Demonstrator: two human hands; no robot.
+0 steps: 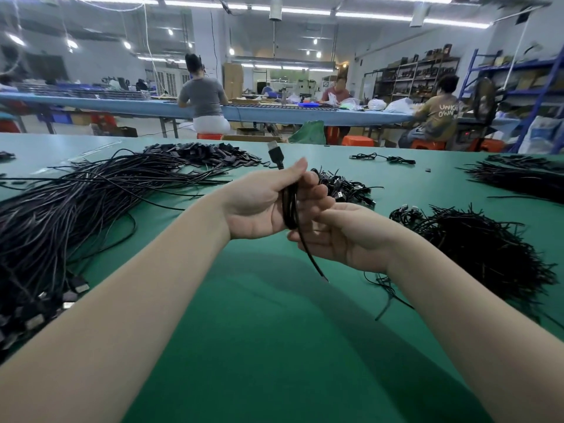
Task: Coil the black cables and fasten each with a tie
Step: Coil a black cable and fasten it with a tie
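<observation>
My left hand (259, 206) is raised over the green table (250, 331), palm up, fingers curled around a black cable (290, 209) wound into a few loops. The cable's USB plug (275, 154) sticks up above my fingertips. Its loose tail hangs down and ends near the table. My right hand (345, 236) sits just right of the coil, palm up, fingers touching the cable below the loops. A big heap of uncoiled black cables (67, 215) covers the table's left side. A mound of black ties (482, 248) lies on the right.
A small pile of coiled cables (341, 186) lies just beyond my hands. Another bundle of black strands (518, 178) is at far right, and a single cable (384, 158) near the far edge. Seated people work at a long blue bench (274, 114) behind.
</observation>
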